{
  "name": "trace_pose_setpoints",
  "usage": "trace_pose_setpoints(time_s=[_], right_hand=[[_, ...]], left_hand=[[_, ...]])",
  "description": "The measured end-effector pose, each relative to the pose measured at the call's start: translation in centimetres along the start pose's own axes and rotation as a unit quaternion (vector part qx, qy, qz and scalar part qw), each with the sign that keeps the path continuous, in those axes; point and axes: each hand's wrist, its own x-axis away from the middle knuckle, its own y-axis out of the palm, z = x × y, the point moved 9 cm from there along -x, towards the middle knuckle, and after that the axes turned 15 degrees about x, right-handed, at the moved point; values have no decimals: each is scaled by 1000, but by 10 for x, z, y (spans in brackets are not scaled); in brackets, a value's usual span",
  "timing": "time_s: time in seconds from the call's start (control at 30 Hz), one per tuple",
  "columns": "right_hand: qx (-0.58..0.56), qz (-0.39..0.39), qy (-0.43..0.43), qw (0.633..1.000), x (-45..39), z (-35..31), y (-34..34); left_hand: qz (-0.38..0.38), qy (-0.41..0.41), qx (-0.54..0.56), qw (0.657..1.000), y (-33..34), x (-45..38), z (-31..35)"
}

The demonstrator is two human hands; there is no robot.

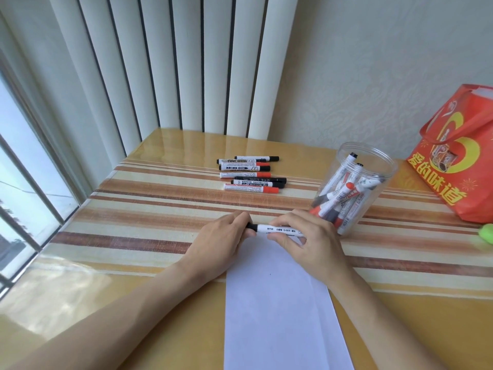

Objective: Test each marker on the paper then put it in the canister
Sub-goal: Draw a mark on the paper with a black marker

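Observation:
Both hands hold one white marker (277,229) level above the far end of the white paper (280,311). My left hand (224,244) pinches its black cap end, and my right hand (309,241) wraps the barrel. The paper carries one tiny dark dot near its middle. A clear plastic canister (373,158) stands just right of my right hand and holds several red and black markers. A row of several loose markers (252,173) lies farther back on the table.
The striped glossy table (149,209) meets a window on the left and vertical blinds behind. A red-orange gift bag (458,156) stands at the far right, with a small green object (486,233) at the frame edge below it.

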Motion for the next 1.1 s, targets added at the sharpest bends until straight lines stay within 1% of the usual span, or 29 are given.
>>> trace_pose_setpoints(time_s=[0.13,0.23,0.33,0.5,0.63,0.7,0.73,0.8,0.83,0.93,0.97,1.0,1.03,1.07,1.1], right_hand=[[-20,-3,19,1000,-2,1,3],[-47,-23,40,998,-1,5,8],[-65,-48,72,994,0,12,15],[-138,-118,103,978,3,13,26],[-152,-174,128,965,4,15,28],[-172,-190,141,956,5,14,27],[-173,-186,143,957,5,14,25],[-169,-144,139,965,1,16,15],[-188,-125,138,964,-2,17,9],[-311,-52,164,935,-9,22,-9],[-328,-16,175,928,-10,26,-18],[-328,20,188,926,-9,30,-25],[-318,49,199,926,-7,35,-29],[-299,71,204,929,-5,38,-31],[-279,84,201,935,-4,37,-32]], left_hand=[[4,5,-9,1000,0,0,0],[-7,9,-19,1000,2,-1,0],[-4,22,-16,1000,1,-1,4],[16,65,-38,997,-4,1,14],[12,82,-56,995,-4,1,20],[15,95,-41,995,-5,2,24],[19,88,-19,996,-7,2,23],[30,52,26,998,-11,0,18],[34,27,39,998,-11,0,11],[37,-43,41,998,-9,-2,-8],[63,-61,38,995,-14,-1,-10],[103,-62,37,992,-23,0,-6],[144,-35,33,988,-34,3,4],[167,15,25,986,-42,6,18],[152,74,15,985,-42,8,32]])
